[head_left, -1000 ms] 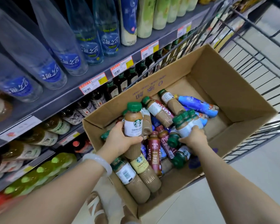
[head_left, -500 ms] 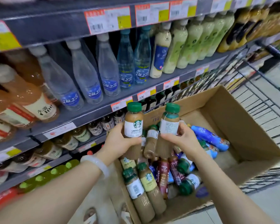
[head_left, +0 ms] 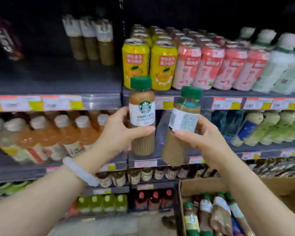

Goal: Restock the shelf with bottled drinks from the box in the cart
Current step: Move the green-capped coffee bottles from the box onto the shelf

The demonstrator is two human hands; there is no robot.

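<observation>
Two coffee bottles held up in front of the shelf [head_left: 58, 87].
Left hand [head_left: 119, 132] grips the upright latte bottle [head_left: 142, 116] — right hand [head_left: 203, 138] grips the tilted bottle [head_left: 182, 126]; more bottles lie in the box [head_left: 203, 186] at lower right.

Two green-capped coffee bottles, latte bottle [head_left: 142, 114] upright, second bottle [head_left: 181, 126] tilted, held before the shelf [head_left: 58, 101].

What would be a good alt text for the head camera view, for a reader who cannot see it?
Two bare hands each hold up a green-capped coffee bottle before stocked store shelves: the left hand grips a Caffe Latte bottle, the right hand a similar bottle tilted slightly. A cardboard box of bottles sits at lower right.
</observation>
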